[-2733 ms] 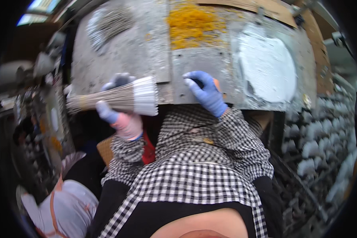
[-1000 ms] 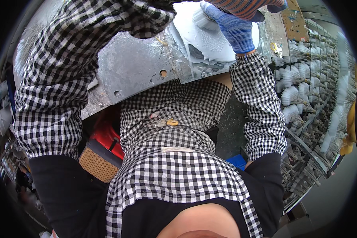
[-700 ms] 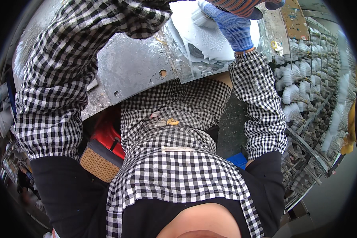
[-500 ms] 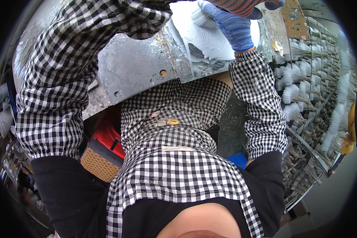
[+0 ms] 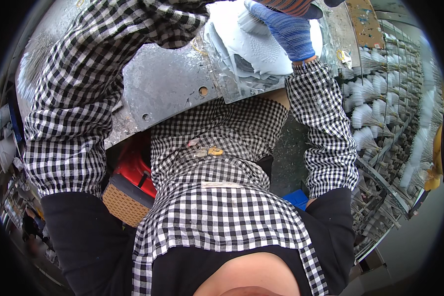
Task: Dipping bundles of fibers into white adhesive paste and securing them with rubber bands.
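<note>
White paste is heaped on a clear sheet on the metal worktop. A fan-shaped white bristle bundle rests in it. My right hand, in a blue striped glove, is closed over the bundle's upper part; its fingertips are partly hidden. Above and across it, my left hand, in an orange-striped glove with dark fingertips, has its fingers curled. The upper picture edge cuts it off, so what it holds cannot be made out.
The grey worktop has a curved front edge and small holes. On the right, a rack carries many white bristle bundles. More bristles lie at the left. A red stool and woven box stand below.
My left hand has shifted slightly up and left, with its sleeve. My right hand stays almost in place, and the paste and bristle bundle look nearly the same.
</note>
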The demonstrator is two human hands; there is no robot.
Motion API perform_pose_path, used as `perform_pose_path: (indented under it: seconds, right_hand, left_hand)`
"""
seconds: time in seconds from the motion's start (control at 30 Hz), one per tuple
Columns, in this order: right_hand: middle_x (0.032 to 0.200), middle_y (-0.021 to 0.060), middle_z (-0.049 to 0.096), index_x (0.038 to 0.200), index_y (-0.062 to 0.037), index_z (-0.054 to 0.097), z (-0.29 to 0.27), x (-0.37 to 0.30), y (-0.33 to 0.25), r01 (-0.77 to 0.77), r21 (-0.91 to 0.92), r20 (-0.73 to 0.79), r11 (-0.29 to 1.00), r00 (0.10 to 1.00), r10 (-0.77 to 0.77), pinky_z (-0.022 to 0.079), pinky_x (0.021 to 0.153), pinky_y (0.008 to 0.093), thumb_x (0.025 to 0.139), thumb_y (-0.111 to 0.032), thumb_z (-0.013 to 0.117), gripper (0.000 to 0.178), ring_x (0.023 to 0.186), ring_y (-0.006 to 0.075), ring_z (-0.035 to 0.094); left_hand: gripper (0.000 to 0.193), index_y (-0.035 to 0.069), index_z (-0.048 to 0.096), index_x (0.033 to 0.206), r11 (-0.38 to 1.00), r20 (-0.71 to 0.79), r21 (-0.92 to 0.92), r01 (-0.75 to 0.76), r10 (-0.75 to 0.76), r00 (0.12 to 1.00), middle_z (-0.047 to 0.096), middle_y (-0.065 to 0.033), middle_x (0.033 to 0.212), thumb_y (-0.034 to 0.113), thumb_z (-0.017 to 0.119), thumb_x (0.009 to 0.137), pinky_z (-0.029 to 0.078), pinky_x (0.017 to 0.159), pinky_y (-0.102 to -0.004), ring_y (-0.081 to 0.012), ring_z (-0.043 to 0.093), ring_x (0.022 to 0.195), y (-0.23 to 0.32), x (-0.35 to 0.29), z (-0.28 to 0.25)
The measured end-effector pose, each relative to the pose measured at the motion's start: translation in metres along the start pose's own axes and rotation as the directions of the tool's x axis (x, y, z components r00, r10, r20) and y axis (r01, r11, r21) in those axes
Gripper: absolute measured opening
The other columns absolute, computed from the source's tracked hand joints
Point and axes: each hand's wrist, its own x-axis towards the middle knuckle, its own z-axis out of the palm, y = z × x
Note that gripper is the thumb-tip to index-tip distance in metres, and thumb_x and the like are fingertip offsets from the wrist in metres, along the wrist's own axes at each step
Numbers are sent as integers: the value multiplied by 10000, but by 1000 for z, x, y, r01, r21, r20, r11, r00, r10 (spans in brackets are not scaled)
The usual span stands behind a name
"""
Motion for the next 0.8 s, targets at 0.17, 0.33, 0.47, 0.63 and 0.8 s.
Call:
perform_pose_path:
  seconds: [0.17,0.33,0.47,0.63,0.8]
  right_hand:
    - [1017,20,628,1125,-164,661,-20,16,-5,84,-293,86,952,994,-62,507,816,354,916,-244,604,231,955,166,623]
    - [1023,24,623,1126,-165,666,-27,21,-2,96,-183,43,978,995,-89,504,836,346,911,-207,608,227,995,171,620]
    - [1044,24,629,1154,-160,659,-23,25,-4,119,-230,38,966,993,-113,500,852,340,919,-194,599,244,1031,176,618]
    - [1038,26,633,1160,-158,655,-35,26,-5,104,-224,-1,969,994,-107,513,814,354,904,-181,606,261,1002,182,631]
    - [1020,31,635,1153,-154,657,-31,28,-1,125,-179,-19,976,991,-130,522,764,356,886,-162,612,271,964,185,644]
  left_hand:
    - [335,72,715,1133,999,-46,-19,-29,28,999,731,-132,1029,228,754,840,594,837,-411,-317,716,951,-8,-3,4]
    - [342,70,712,1147,996,58,49,74,-77,995,728,-133,1055,233,751,849,594,841,-417,-320,713,965,-6,2,3]
    - [345,72,712,1146,993,39,76,85,-89,995,727,-133,1059,241,753,848,592,843,-422,-322,711,968,-27,17,37]
    - [331,76,712,1130,1000,-63,-18,-22,21,998,727,-129,1047,241,756,846,591,841,-421,-325,710,962,-9,-7,2]
    - [315,87,715,1125,999,-92,-22,-24,21,996,727,-132,1042,224,757,845,590,841,-420,-329,709,960,-13,-7,4]
